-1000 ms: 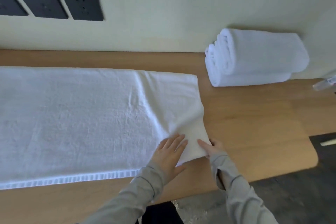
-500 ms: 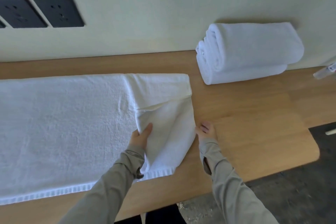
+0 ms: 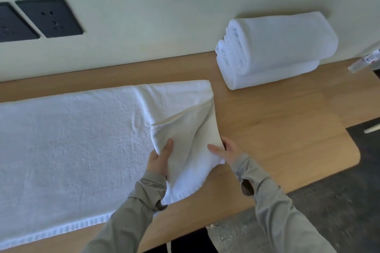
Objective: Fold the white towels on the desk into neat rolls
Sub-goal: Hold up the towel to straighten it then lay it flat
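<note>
1. Two hands work at the right end of a white towel (image 3: pixel 72 139) that lies spread flat along the wooden table (image 3: pixel 277 121), its long edge parallel to the wall and its left part running out of view
2. The towel's right end is raised off the table and turned in toward the left, forming a creased, loosely draped flap over the flat part
3. The left hand (image 3: pixel 159 160) grips the flap's left edge, thumb on top of the cloth and fingers tucked beneath it
4. The right hand (image 3: pixel 226 153) grips the flap's right edge, thumb lying across the top and fingers curled behind the cloth, just above the table
5. Both arms wear grey long sleeves (image 3: pixel 131 222) that reach onto the hands
6. Two rolled towels (image 3: pixel 277 47) sit at the back right of the table, one on top of the other, against the wall and well apart from the spread towel
7. A clear bottle (image 3: pixel 364 60) shows at the far right edge of view, near the wall, partly cut off
8. Dark socket plates (image 3: pixel 49 17) are set in the pale wall (image 3: pixel 164 16) at upper left, and dark floor (image 3: pixel 339 201) shows beyond the table's rounded right end
</note>
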A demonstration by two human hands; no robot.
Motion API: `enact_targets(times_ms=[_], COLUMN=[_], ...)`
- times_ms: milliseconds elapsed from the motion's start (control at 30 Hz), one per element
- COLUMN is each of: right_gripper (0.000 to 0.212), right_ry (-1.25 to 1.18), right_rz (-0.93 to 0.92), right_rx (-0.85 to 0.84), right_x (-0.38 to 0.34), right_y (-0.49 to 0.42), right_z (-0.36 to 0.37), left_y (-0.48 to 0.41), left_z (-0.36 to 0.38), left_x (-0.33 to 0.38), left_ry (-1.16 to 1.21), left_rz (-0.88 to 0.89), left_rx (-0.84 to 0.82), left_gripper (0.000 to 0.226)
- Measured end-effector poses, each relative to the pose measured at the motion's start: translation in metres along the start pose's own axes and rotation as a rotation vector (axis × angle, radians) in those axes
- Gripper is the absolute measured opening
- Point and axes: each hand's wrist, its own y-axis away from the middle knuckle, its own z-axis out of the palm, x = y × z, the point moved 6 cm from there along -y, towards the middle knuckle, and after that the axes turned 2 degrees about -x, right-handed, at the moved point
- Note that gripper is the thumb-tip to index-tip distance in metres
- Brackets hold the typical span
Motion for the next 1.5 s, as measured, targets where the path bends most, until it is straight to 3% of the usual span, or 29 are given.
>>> enact_targets(times_ms=[100, 167, 233, 333, 467, 667, 800, 933, 1133, 1267, 1400, 1500], right_gripper=[0.024, 0.033, 0.039, 0.037, 0.017, 0.022, 0.018, 0.02, 0.02, 0.021, 0.019, 0.02], right_ry=[0.26, 0.139, 0.0, -0.074, -0.218, -0.317, -0.392, -0.468, -0.402, -0.36, -0.286, -0.363], right_rz=[0.144, 0.28, 0.401, 0.34, 0.226, 0.072, 0.049, 0.033, -0.068, -0.117, -0.153, -0.15], right_rx=[0.101, 0.163, 0.199, 0.285, 0.35, 0.47, 0.479, 0.534, 0.572, 0.533, 0.496, 0.417], right_x=[0.016, 0.038, 0.062, 0.084, 0.097, 0.1, 0.094, 0.087, 0.068, 0.058, 0.05, 0.045], right_y=[0.008, 0.015, 0.027, 0.039, 0.051, 0.058, 0.056, 0.06, 0.069, 0.073, 0.071, 0.069], right_z=[-0.01, -0.015, -0.014, -0.019, -0.024, -0.024, -0.027, -0.03, -0.022, -0.02, -0.018, -0.012], left_y=[0.021, 0.028, 0.026, 0.015, 0.022, 0.042, 0.048, 0.054, 0.061, 0.059, 0.059, 0.058], left_z=[0.027, 0.052, 0.075, 0.085, 0.094, 0.108, 0.119, 0.111, 0.107, 0.106, 0.106, 0.103], left_x=[0.004, -0.009, -0.031, -0.057, -0.065, -0.054, -0.046, -0.041, -0.04, -0.037, -0.03, -0.018], left_ry=[-0.198, -0.457, -0.944, -1.441, -1.586, -1.454, -1.25, -1.139, -1.077, -1.019, -0.994, -0.941], left_rz=[0.222, 0.383, 0.55, 0.651, 0.71, 0.99, 1.069, 1.116, 1.105, 0.976, 0.889, 0.879], left_rx=[-0.201, -0.355, -0.447, -0.363, -0.304, -0.26, -0.352, -0.301, -0.237, -0.188, -0.192, -0.177], left_gripper=[0.021, 0.025, 0.05, 0.059, 0.067, 0.056, 0.037, 0.031, 0.03, 0.021, 0.031, 0.032])
